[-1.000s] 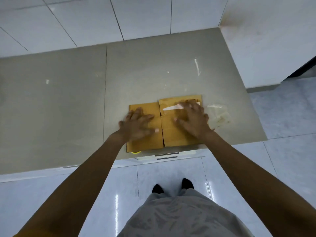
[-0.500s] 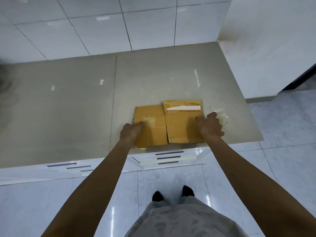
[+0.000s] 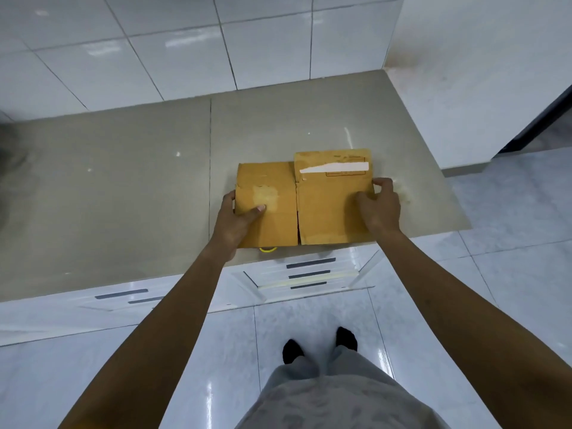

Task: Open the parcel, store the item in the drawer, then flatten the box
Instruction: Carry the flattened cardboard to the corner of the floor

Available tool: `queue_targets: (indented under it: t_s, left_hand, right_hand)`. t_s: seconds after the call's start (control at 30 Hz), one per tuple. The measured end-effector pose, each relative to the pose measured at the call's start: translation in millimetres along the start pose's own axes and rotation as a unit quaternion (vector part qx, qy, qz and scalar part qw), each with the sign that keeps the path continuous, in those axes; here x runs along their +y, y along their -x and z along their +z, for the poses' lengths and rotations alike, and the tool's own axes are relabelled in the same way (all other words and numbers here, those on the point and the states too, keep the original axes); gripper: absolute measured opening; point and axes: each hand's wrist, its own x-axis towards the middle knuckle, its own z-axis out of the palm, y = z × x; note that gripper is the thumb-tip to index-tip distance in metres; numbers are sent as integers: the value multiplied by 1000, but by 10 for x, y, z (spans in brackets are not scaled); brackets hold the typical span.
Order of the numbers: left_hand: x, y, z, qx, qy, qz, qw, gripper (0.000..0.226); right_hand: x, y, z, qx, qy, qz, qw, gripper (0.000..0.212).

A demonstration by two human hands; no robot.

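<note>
The flattened box [image 3: 303, 202] lies on the grey desk [image 3: 123, 196], close to the desk's near edge, between the person's two hands. It is brown cardboard in two flat panels side by side, split by a seam that runs away from the person; the panel toward the right hand sits a little farther back and carries a white strip of label near its far edge.

The left hand [image 3: 238, 218] grips the box at its left edge: the thumb lies on top of the cardboard, pointing toward the seam, while the fingers wrap around the side, hidden beneath. The right hand [image 3: 379, 205] is closed on the opposite edge, thumb on the top face and fingers curled over the right side of the panel. Both forearms reach forward from the lower corners of the view.

Just nearer than the left hand, a small yellow loop [image 3: 268, 249] peeps out from under the box at the desk's edge. Below the desk, under both wrists, white drawers [image 3: 309, 274] with dark slot handles show.
</note>
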Motion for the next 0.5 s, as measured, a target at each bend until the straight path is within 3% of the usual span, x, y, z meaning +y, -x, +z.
queue_targets:
  t_s: [0.17,0.37,0.5]
  left_hand:
    - [-73,117,45,-66,-58,58,994,104]
    - [-86,441,284,-94,-117,114,982,123]
    - [-26,686,550,-74,-178,177,965,127]
  right_hand:
    - [206,166,-90,9,-13,-43,999,58]
    - [470,339,-386,30,-5,-84,996,74]
    - [653,407,-707,62,28,-94,993,79]
